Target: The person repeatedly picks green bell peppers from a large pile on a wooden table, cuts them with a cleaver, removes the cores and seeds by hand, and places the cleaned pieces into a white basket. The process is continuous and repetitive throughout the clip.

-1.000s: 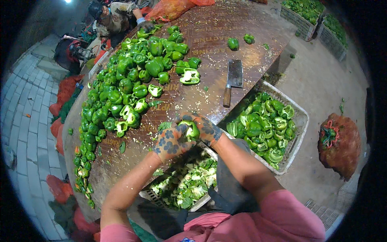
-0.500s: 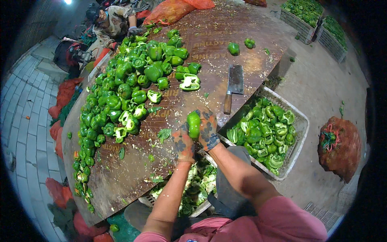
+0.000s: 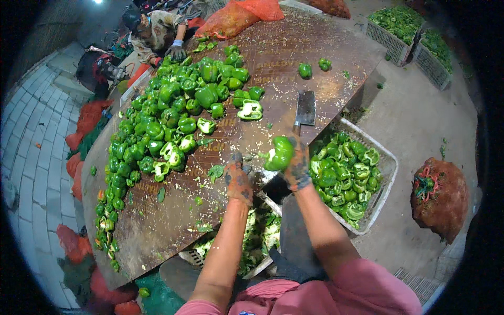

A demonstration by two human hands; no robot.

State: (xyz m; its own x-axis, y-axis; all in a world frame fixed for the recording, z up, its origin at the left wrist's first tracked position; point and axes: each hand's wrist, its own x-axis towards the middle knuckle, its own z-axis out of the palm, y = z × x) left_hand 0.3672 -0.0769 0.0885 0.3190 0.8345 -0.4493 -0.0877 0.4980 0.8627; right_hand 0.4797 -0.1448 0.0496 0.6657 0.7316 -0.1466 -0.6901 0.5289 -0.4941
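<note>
In my gloved right hand (image 3: 298, 165) is a green bell pepper (image 3: 283, 152), its pale opened side turned left. To its left, apart from the pepper, my gloved left hand (image 3: 238, 179) is closed with curled fingers over the near table edge; what it holds, if anything, I cannot make out. Just beyond my right hand lies a cleaver (image 3: 306, 109), its handle partly hidden by that hand. A large heap of green peppers (image 3: 157, 118) covers the table's left side, with several cut ones along its right edge. One pepper half (image 3: 250, 109) shows its pale inside.
Right of me stands a crate (image 3: 386, 173) of cut peppers. Another container (image 3: 266, 266) with pale scraps is below the table edge. Across the brown table (image 3: 252, 58), a co-worker's gloved hand (image 3: 177, 52) touches the heap. A red mesh sack (image 3: 440, 197) sits on the floor.
My hands have moved apart. The right has gone right and away from me with the pepper, now showing its opened side. The co-worker's hand has shifted on the heap.
</note>
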